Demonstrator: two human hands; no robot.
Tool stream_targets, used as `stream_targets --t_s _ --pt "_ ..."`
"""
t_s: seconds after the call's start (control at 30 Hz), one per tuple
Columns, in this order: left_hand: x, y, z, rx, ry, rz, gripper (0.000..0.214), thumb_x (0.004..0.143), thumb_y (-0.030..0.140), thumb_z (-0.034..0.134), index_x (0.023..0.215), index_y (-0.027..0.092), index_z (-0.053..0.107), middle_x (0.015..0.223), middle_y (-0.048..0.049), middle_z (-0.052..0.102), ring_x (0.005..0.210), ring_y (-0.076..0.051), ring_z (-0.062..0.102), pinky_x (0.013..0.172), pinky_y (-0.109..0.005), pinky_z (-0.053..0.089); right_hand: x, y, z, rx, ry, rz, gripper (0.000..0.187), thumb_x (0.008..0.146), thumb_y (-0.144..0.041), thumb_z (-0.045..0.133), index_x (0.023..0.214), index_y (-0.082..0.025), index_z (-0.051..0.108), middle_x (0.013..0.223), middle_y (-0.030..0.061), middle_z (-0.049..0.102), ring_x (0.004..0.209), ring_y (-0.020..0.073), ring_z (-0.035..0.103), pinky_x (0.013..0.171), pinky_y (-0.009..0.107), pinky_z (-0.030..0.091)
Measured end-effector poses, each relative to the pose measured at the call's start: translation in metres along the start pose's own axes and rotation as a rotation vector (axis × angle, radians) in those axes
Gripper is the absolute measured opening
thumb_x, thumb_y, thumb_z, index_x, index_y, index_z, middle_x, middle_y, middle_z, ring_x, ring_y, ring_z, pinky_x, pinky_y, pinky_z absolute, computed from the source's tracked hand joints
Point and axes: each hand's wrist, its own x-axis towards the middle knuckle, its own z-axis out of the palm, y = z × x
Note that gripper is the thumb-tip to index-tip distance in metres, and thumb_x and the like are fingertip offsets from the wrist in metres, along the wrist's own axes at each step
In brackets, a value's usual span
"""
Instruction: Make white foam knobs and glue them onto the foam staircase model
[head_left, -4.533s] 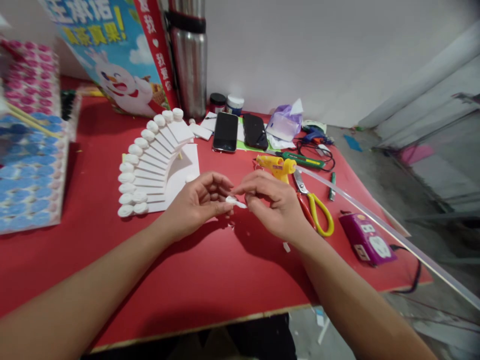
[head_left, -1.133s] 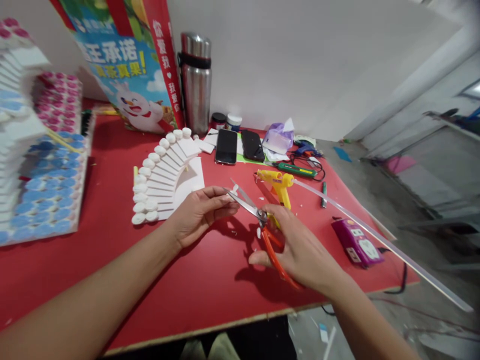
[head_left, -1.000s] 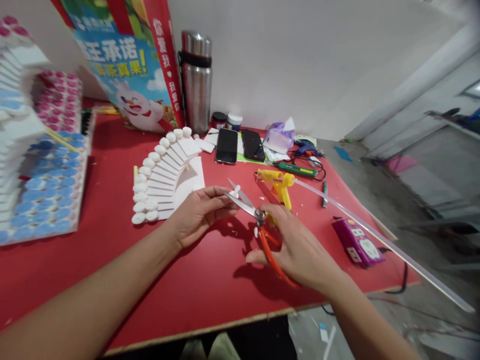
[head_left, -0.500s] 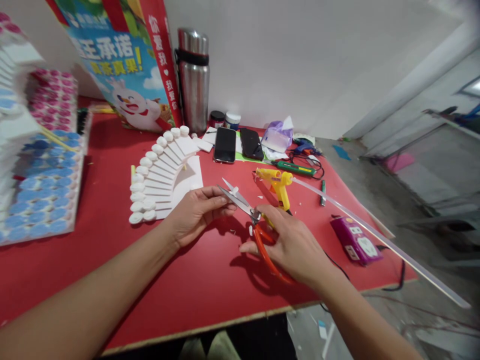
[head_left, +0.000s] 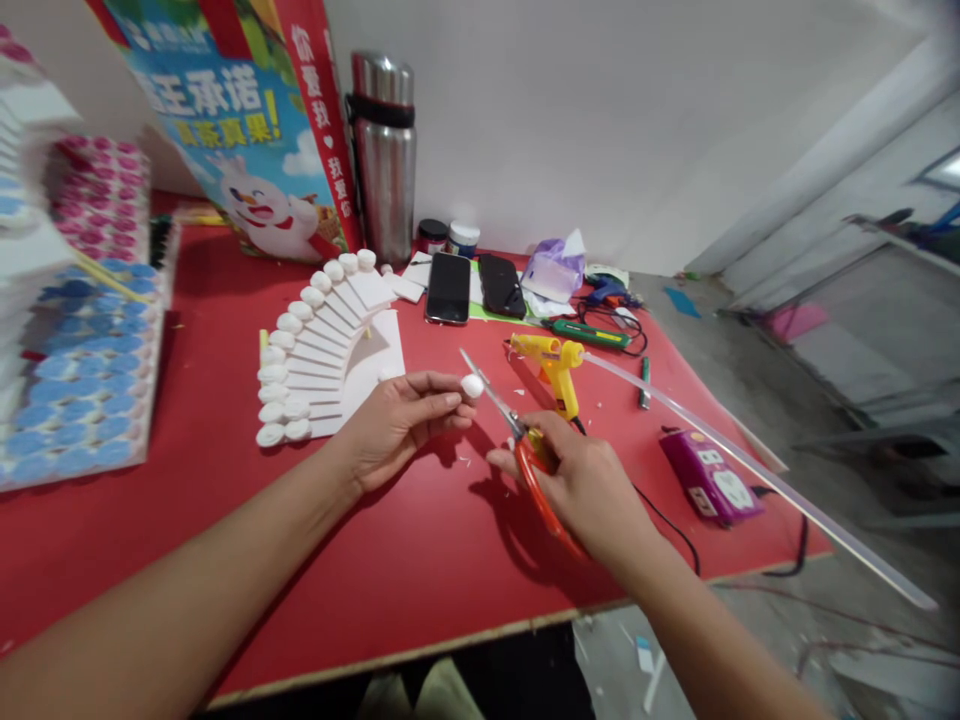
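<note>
Between the thumb and fingers of my left hand is a small white round piece, which looks like the white rosettes nearby. My right hand grips orange-handled scissors, whose blades point up and left, close together, just right of the white piece. Left of my hands lies a white fan-shaped stepped piece with white rosettes along its outer edge. A yellow glue gun with a long clear glue stick in its back rests beyond my right hand.
Behind are a steel flask, a printed bag, two phones and a green pen-like tool. A purple box with a cable is at right. Blue rosettes fill a sheet at left. White scraps dot the red tabletop.
The scissor blades were apart around the white piece; they have closed and drawn back to the right. The white piece has turned in my left fingers, its rounded side now showing.
</note>
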Motion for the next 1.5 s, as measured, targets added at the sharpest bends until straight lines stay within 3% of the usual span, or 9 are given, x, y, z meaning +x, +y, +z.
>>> stream_targets --t_s 0.23,0.4,0.57,0.7,0.8,0.93,1.17,1.3,1.5 --pt "-0.001 0.002 -0.001 0.155 0.005 0.083 0.013 0.081 0.016 0.077 0.090 0.011 0.069 0.095 -0.0096 0.077 0.076 -0.017 0.076 0.071 -0.029 0.064 0.015 -0.004 -0.001 0.038 -0.024 0.038 0.032 0.094 -0.052 0.060 0.098 -0.021 0.066 0.060 -0.0029 0.058 0.051 0.0147 0.050 0.057 0.027 0.033" --pt "-0.004 -0.003 -0.003 0.642 0.040 0.248 0.017 0.091 0.028 0.066 0.104 0.019 0.062 0.071 0.0000 0.065 0.056 -0.014 0.061 0.051 -0.027 0.053 0.017 0.003 0.004 0.114 -0.008 0.097 0.028 0.092 -0.047 0.061 0.099 -0.021 0.067 0.058 -0.0039 0.054 0.052 0.0146 0.048 0.056 0.027 0.033" --pt "-0.007 -0.011 0.002 1.156 -0.038 0.529 0.022 0.090 0.016 0.061 0.111 0.020 0.065 0.111 -0.0063 0.064 0.076 -0.013 0.062 0.072 -0.029 0.053 0.016 0.014 0.001 0.288 -0.040 0.172 0.025 0.087 -0.037 0.062 0.105 -0.020 0.063 0.062 -0.0036 0.060 0.050 0.0138 0.048 0.054 0.026 0.034" --pt "-0.009 -0.006 0.003 1.294 0.105 0.665 0.033 0.088 0.010 0.057 0.119 0.017 0.063 0.112 -0.0068 0.061 0.068 -0.011 0.054 0.071 -0.030 0.051 0.016 0.012 -0.005 0.255 -0.058 0.200 0.018 0.088 -0.033 0.058 0.099 -0.020 0.062 0.063 -0.0018 0.062 0.049 0.0138 0.048 0.055 0.027 0.035" --pt "-0.010 0.007 -0.005 1.366 0.145 0.648 0.032 0.084 0.012 0.059 0.115 0.018 0.065 0.110 -0.0059 0.061 0.066 -0.011 0.053 0.069 -0.031 0.050 0.017 0.005 -0.008 0.050 -0.081 0.193 0.015 0.089 -0.032 0.059 0.095 -0.019 0.064 0.069 0.0021 0.066 0.055 0.0154 0.053 0.057 0.027 0.033" --pt "-0.011 0.022 -0.015 1.477 0.069 0.528 0.025 0.085 0.022 0.062 0.108 0.017 0.067 0.105 -0.0059 0.061 0.065 -0.013 0.053 0.066 -0.032 0.048 0.017 0.000 -0.009 -0.075 -0.116 0.165 0.013 0.092 -0.030 0.059 0.093 -0.019 0.065 0.069 0.0021 0.066 0.055 0.0148 0.051 0.056 0.028 0.028" --pt "-0.011 0.014 -0.014 1.744 -0.108 0.495 0.021 0.094 0.022 0.052 0.104 0.018 0.069 0.101 -0.0093 0.062 0.084 -0.023 0.061 0.076 -0.037 0.046 0.014 -0.004 -0.009 -0.128 -0.163 0.148 0.011 0.093 -0.026 0.058 0.095 -0.019 0.065 0.074 0.0041 0.070 0.060 0.0161 0.057 0.056 0.027 0.028" --pt "-0.012 0.017 -0.009 1.606 -0.097 0.476 0.022 0.096 0.026 0.053 0.095 0.017 0.073 0.092 -0.0086 0.063 0.078 -0.021 0.059 0.073 -0.035 0.046 0.010 -0.015 -0.006 -0.241 -0.249 0.095 0.018 0.095 -0.029 0.054 0.102 -0.019 0.067 0.080 0.0072 0.074 0.071 0.0206 0.066 0.057 0.028 0.028" --pt "-0.017 0.037 -0.008 0.547 0.030 0.135 0.028 0.080 0.028 0.080 0.107 0.019 0.078 0.088 -0.0040 0.070 0.063 -0.010 0.057 0.059 -0.023 0.048 0.004 -0.015 -0.011 -0.496 -0.284 0.160 0.022 0.098 -0.032 0.050 0.105 -0.016 0.063 0.087 0.0141 0.077 0.081 0.0297 0.073 0.057 0.031 0.023"
